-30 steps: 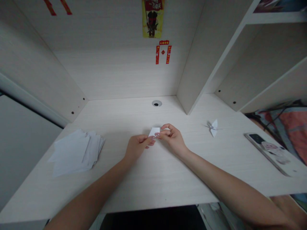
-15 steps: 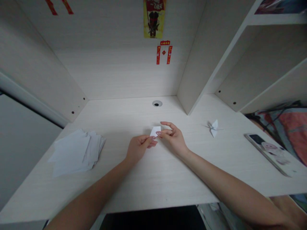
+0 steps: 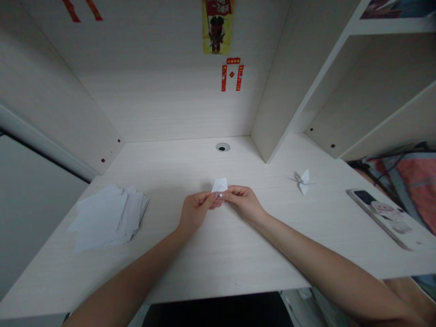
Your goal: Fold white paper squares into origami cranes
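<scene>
Two bare hands meet mid-frame, and between them, just below centre, sits one small piece of folded white paper [image 3: 220, 183]! The left hand [image 3: 197, 209] has its lower left side pinched between thumb and curled fingers. The right hand [image 3: 247, 202] closes in on the lower right edge, thumb and fingers bunched, fingertips almost touching the left's. The paper is crisp and matt, flat-topped and straight-edged, with a crease line across its face; the lower part hides behind the fingers.

Under it all, one desktop [image 3: 190, 263], pale with a fine wood-grain streak. Out to the right of centre, one origami crane [image 3: 302, 182], white, all sharp points. Left of frame, one stack of paper [image 3: 105, 218], thin white sheets fanned unevenly, too overlapped to count. Far right, one phone [image 3: 384, 218] lies back up, a smooth pale rounded slab with a dark camera block and a pinkish print.

Behind the hands, one round cable grommet [image 3: 223, 147] with a black opening. Up the back panel: one yellow-and-red card [image 3: 218, 34] at top centre, four small red stickers [image 3: 224, 78] below it, a bar, two strips and a diamond, and two red strips [image 3: 71, 11] upper left. Right edge, crumpled red-and-grey fabric [image 3: 417, 181].
</scene>
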`<control>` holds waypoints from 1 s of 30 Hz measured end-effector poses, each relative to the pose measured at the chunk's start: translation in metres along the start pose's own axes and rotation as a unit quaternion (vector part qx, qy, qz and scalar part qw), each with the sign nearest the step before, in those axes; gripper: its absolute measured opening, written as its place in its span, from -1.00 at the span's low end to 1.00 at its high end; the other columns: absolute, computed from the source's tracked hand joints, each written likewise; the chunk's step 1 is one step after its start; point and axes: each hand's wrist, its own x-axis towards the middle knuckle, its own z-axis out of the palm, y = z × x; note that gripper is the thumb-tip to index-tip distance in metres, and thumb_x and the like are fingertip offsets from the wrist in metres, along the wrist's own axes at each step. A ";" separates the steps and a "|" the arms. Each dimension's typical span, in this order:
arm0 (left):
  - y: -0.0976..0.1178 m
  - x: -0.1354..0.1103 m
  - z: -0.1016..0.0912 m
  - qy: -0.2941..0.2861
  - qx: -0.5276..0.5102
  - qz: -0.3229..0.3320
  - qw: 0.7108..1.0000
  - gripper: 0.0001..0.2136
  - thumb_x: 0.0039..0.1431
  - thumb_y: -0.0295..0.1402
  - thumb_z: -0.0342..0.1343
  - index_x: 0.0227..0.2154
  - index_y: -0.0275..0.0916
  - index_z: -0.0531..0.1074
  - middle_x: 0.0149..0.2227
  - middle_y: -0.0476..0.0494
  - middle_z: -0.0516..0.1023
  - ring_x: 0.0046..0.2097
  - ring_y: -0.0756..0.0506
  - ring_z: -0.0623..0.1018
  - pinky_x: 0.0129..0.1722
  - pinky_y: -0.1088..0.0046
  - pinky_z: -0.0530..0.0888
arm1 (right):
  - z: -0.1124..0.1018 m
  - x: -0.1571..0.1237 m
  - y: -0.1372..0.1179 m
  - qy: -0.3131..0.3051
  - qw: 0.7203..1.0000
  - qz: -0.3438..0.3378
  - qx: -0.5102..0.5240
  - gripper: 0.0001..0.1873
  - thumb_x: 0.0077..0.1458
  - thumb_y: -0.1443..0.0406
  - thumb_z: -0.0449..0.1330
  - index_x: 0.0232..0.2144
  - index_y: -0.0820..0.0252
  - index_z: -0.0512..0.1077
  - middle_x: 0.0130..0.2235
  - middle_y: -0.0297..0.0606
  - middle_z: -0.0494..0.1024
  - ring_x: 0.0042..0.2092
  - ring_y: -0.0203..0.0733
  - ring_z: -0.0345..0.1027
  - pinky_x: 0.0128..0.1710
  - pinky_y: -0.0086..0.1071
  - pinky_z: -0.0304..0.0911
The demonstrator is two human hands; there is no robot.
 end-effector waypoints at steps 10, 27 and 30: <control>0.001 0.002 -0.002 -0.018 -0.009 -0.019 1.000 -0.73 0.04 -0.17 0.11 -0.35 -0.26 0.55 -0.40 -0.13 0.62 -0.35 -0.09 0.59 -0.28 0.42 0.50 | -0.004 0.002 -0.003 -0.024 1.000 -0.008 -0.009 -0.85 -0.15 0.21 0.31 -0.50 0.18 0.55 -0.47 -0.31 0.58 -0.42 -0.30 0.37 -0.31 -0.39 0.21; 0.005 0.004 -0.009 -0.028 0.045 -0.021 0.998 -0.73 0.01 -0.13 0.10 -0.40 -0.22 0.55 -0.42 -0.13 0.62 -0.34 -0.13 0.59 -0.29 0.39 0.48 | -0.010 0.007 -0.007 -0.031 0.991 -0.050 -0.121 -0.72 -0.07 0.09 0.22 -0.55 0.20 0.51 -0.51 -0.33 0.50 -0.45 -0.29 0.29 -0.40 -0.42 0.14; 0.005 0.003 -0.010 -0.022 0.103 0.004 0.994 -0.72 0.02 -0.11 0.07 -0.44 -0.20 0.54 -0.44 -0.11 0.61 -0.35 -0.13 0.57 -0.32 0.42 0.46 | -0.009 0.007 -0.006 -0.017 0.988 -0.055 -0.146 -0.71 -0.12 0.08 0.25 -0.60 0.19 0.46 -0.56 -0.38 0.44 -0.50 -0.32 0.23 -0.48 -0.45 0.09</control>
